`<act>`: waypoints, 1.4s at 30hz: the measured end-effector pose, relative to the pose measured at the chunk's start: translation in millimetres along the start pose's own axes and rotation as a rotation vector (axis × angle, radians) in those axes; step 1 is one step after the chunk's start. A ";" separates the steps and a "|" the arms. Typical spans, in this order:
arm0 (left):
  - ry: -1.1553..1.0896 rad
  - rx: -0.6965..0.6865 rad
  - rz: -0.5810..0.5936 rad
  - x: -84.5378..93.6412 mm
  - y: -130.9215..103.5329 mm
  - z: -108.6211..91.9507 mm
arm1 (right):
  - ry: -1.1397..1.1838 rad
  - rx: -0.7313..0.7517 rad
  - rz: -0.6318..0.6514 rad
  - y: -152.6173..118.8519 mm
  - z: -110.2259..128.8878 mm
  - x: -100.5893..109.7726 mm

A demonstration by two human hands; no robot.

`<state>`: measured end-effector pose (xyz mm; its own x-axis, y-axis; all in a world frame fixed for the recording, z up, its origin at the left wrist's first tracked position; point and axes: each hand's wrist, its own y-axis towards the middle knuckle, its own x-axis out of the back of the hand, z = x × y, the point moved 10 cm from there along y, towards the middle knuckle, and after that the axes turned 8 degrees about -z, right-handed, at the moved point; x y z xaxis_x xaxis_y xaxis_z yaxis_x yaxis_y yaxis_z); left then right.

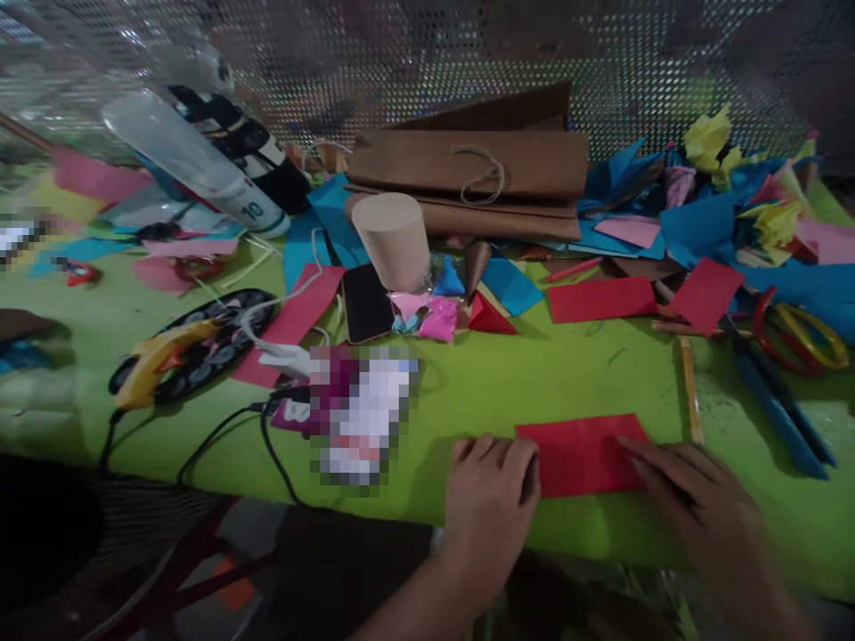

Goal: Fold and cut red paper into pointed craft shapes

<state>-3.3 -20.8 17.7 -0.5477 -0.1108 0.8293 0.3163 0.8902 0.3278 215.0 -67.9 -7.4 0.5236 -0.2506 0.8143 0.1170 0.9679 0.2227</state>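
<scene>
A rectangle of red paper (584,456) lies flat on the green tabletop near the front edge. My left hand (491,499) has its fingers curled and closed at the left edge of this paper. At the right edge is my right hand (708,507), with its fingers and thumb drawn together on the paper's edge. Two more red paper pieces (601,300) rest farther back. To the left of my left hand is a phone with a blurred-out screen (370,414).
A yellow glue gun (164,365) sits on a black palette (233,329), with cables running to a purple power strip (294,414). Behind are a cardboard cylinder (394,240), a dark phone (367,307), folded brown paper (468,165) and a bottle (193,160). Scissors (781,392) lie right.
</scene>
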 end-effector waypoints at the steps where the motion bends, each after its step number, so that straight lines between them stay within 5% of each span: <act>1: 0.029 -0.020 0.018 -0.6 -0.3 -1.6 | 0.003 -0.001 -0.001 0.0 -0.2 -0.2; 6: 0.133 -0.331 0.091 -5.1 -3.0 -25.2 | 0.025 -0.001 0.011 -2.1 -1.4 -2.5; 11: 0.064 -0.604 0.312 -22.9 -12.4 -39.8 | 0.033 0.010 0.001 -3.6 0.2 -2.3; 17: 0.022 -0.562 0.462 -27.2 -15.3 -36.5 | -0.004 0.029 -0.007 -1.4 6.1 -2.7; 23: 0.010 -0.546 0.462 -28.9 -22.9 -37.4 | -0.021 0.083 -0.057 -2.2 3.9 -0.3; 28: 0.028 -0.558 0.470 -33.8 -27.3 -35.0 | -0.156 0.173 -0.370 -21.8 27.7 34.4; 34: 0.031 -0.587 0.460 -33.6 -28.6 -34.6 | -0.169 0.441 -0.017 -60.7 87.2 -20.9; 38: 0.026 -0.597 0.435 -32.7 -29.1 -34.7 | -0.298 0.402 -0.008 -70.7 72.6 -30.1; 42: 0.038 -0.601 0.421 -32.8 -29.6 -34.0 | -0.376 0.306 -0.067 -72.1 41.4 -12.4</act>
<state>31.6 -58.5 -3.7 -0.2625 0.1618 0.9513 0.8700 0.4660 0.1608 165.1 -135.4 -11.4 0.1756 -0.3574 0.9173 -0.1428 0.9127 0.3830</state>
